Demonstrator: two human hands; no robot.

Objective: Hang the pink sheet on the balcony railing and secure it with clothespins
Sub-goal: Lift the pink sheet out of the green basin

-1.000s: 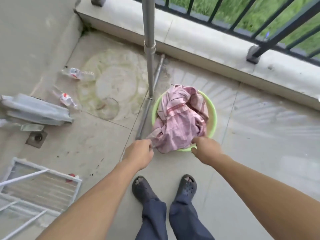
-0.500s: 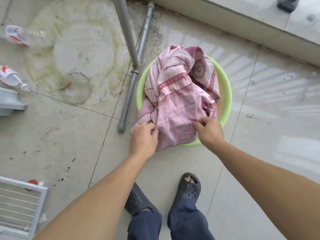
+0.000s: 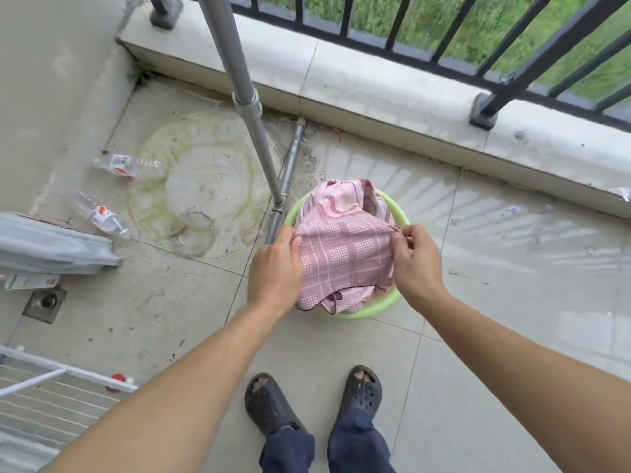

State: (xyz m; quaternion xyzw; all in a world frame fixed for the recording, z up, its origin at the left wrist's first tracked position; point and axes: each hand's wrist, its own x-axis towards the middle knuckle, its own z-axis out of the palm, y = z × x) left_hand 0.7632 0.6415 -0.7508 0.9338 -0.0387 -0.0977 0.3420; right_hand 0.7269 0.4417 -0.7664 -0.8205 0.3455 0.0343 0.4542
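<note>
- Over at your far left, two plastic bottles (image 3: 116, 199) lie on the balcony floor (image 3: 478, 336) near a floor drain (image 3: 46, 302); they are well apart from your feet now, but I'd judge them a trip hazard if you step sideways with cloth blocking your view.
- Just left of the basin, a metal pole (image 3: 246, 107) slants up and another pipe lies flat on the tiles; a trailing sheet corner could snag on either as you lift.
- Your left hand (image 3: 275, 268) is closed on the pink sheet (image 3: 345, 257), fingers curled over its upper left edge.
- Between your hands the sheet is stretched taut, while the rest sits bunched in the green basin (image 3: 362, 314), a lower fold draping over the near rim.
- Your right hand (image 3: 415, 261) pinches the upper right edge between thumb and fingertips; that lighter grip looks likeliest to slip if the cloth is wet and heavy.
- Lift too low and the hanging part may drag on the stained floor and get dirty.
- Beyond, to the right, the balcony railing (image 3: 495, 46) stands above the ledge (image 3: 375, 87); nothing hangs on it yet.
- No clothespins are visible, so you may end up holding the sheet there unsecured, and it could slide off outward.
</note>
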